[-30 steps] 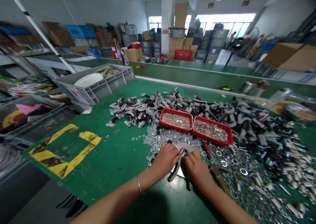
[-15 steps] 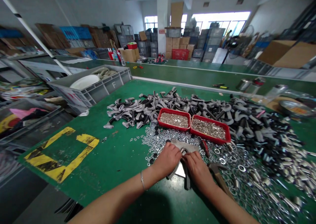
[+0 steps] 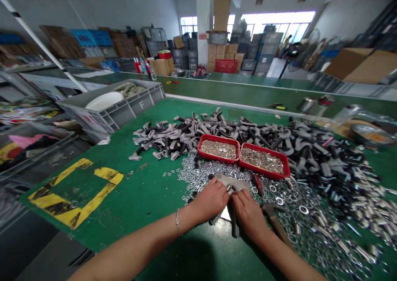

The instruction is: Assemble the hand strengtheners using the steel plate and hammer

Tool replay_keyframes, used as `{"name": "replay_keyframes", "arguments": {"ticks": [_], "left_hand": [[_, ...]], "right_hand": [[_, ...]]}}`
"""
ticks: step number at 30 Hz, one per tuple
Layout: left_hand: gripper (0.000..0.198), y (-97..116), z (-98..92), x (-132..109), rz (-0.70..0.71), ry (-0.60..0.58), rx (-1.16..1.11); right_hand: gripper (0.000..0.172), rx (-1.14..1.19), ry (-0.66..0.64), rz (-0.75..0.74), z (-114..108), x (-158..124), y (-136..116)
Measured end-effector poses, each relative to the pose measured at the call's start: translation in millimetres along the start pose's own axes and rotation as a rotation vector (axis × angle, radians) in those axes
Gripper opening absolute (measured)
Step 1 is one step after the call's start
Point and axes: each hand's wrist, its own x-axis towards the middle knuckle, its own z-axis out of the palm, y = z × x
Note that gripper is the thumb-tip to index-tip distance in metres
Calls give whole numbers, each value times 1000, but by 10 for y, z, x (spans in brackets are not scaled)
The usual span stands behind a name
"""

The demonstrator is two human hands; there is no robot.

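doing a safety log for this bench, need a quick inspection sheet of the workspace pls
surface: green workbench, yellow-and-black tape outline at near left
job's things: steel plate, dark curved part below it
clutter: steel washers, hex nuts, rubber-sleeved hooks, two red trays of small fittings, wooden-handled tool
grips: left hand and right hand close together on the plate, hold unclear
cables: nothing seen
surroundings: grey crate marked F, stacked cardboard boxes, windows
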Motion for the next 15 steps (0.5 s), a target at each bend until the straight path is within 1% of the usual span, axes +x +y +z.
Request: {"name": "replay_keyframes", "arguments": {"ticks": [3,5,6,8,11,13,15], "left_hand": [[17,20,-16,46,34,-23,30],[18,35,-25,57,65,-47,39],[19,43,-27,47,77,-63,38],[22,62,-25,-12,80,-93,18],[28,93,-9,-163,32,-94,-12],[32,107,1,-243,0,-71,-23],[33,106,5,-263,-23,-59,-46]], "right_hand": [[21,3,-30,-46,-70,-8,0],[26,63,-57,-62,-136,-51,36],[30,107,-64,-48,-173,-92,65],[36,184,-44,32,-252,-225,141],[35,206,32,195,-361,-576,272],[32,195,44,267,-421,-887,345],[31,161,25,321,-470,-1207,385]]}}
